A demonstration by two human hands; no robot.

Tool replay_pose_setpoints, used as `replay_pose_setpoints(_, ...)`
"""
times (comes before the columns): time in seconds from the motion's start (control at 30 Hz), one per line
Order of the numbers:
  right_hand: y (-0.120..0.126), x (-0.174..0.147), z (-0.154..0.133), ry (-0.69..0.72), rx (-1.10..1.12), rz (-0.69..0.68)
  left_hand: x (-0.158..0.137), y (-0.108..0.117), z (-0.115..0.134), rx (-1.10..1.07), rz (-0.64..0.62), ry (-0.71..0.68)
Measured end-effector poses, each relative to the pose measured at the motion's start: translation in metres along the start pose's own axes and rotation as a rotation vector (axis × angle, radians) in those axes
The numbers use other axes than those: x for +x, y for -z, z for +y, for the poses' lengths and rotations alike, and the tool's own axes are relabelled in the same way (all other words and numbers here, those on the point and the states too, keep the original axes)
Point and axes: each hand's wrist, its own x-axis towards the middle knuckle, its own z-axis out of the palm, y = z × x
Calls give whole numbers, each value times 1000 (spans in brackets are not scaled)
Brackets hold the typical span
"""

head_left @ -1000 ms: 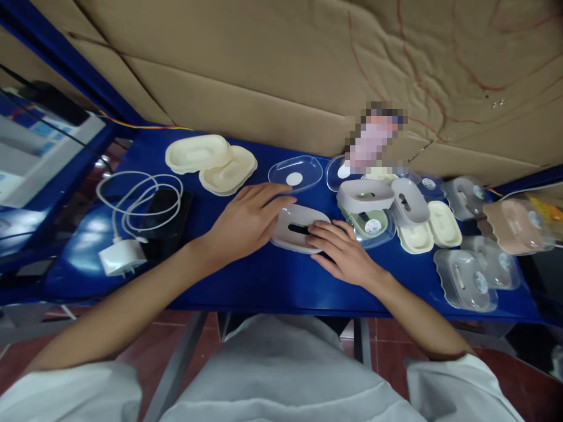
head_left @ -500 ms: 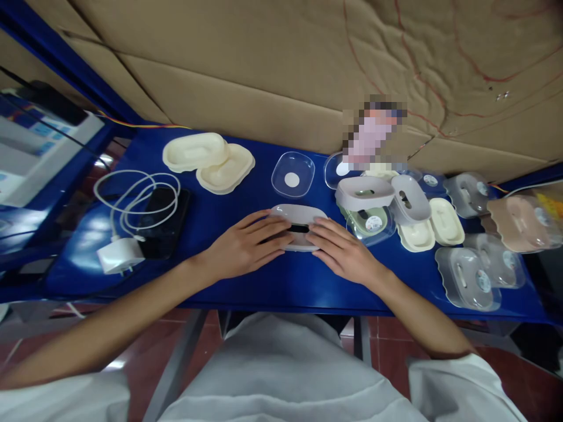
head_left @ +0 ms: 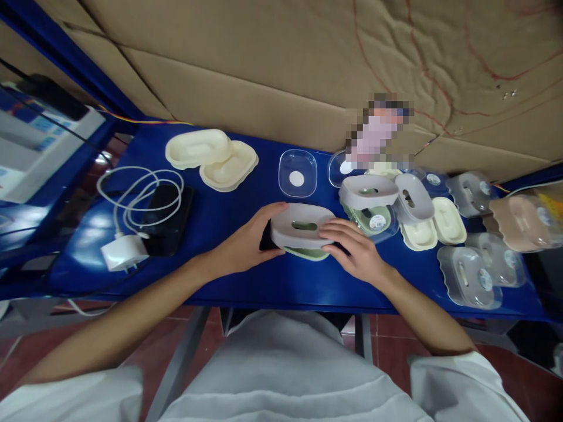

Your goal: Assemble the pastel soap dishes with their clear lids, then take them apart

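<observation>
A pale grey soap dish [head_left: 284, 220] with an oval slot in its middle is held between my two hands at the centre of the table. My left hand [head_left: 241, 240] grips its left end, thumb and fingers curved round it. On the right end, the fingers of my right hand [head_left: 358, 249] are bent over the top and side. A light green piece [head_left: 310, 254] shows below the dish's near edge; whether the two touch is hard to tell. Just beyond lies a clear plastic lid [head_left: 298, 157] with a round white sticker.
Cream trays [head_left: 197, 146] overlap at the back left. A white charger [head_left: 124, 252] with coiled cable rests by a black phone [head_left: 165, 225]. Right of my hands are grey dishes [head_left: 369, 190], cream pieces [head_left: 447, 220], clear-covered soap boxes [head_left: 468, 278] and a brown box [head_left: 521, 220]. Cardboard [head_left: 246, 82] stands behind.
The grey dish now sits higher and tilts so its slot shows greenish, with the green piece visible under it. My left hand has moved from its top to its end; the right fingers shifted rightward.
</observation>
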Motion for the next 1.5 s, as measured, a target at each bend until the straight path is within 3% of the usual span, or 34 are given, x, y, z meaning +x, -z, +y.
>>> replay_pose_setpoints(0.1, 5, 1, -2, -15, -52, 73, -2, 2, 3, 34, 29, -8)
replay_pose_setpoints(0.23, 10, 2, -3, 43, -167, 146, -11, -1, 13, 156, 132, -135)
replay_pose_setpoints(0.4, 13, 2, -4, 30, -330, 163, -20, -1, 31, 407, -33, -360)
replay_pose_setpoints(0.53, 12, 3, -5, 26, -398, 145, -28, 4, 39, 488, 38, -339)
replay_pose_setpoints(0.63, 10, 3, -6, 33, -441, 92, -42, 4, 42, 469, -32, -353)
replay_pose_setpoints(0.83, -5, -1, -17, 116, -416, -6, -53, 24, 33, 375, 21, -208)
replay_pose_setpoints(0.93, -20, -4, -27, 285, -379, -166, -29, 47, 18, 244, 151, -54)
replay_pose_setpoints(1.03, -30, -6, -33, 354, -383, -256, -1, 61, -4, 435, 247, 163)
replay_pose_setpoints(1.13, -30, -5, -34, 327, -421, -186, 12, 58, -21, 628, 184, 333)
replay_pose_setpoints(1.23, -23, -5, -36, 345, -419, -123, 3, 44, -24, 633, 153, 314)
replay_pose_setpoints(1.3, -17, -5, -36, 313, -353, -59, -12, 36, -16, 609, 194, 283)
replay_pose_setpoints(1.5, -12, -8, -30, 46, -63, 183, -74, 23, 28, 506, 250, 251)
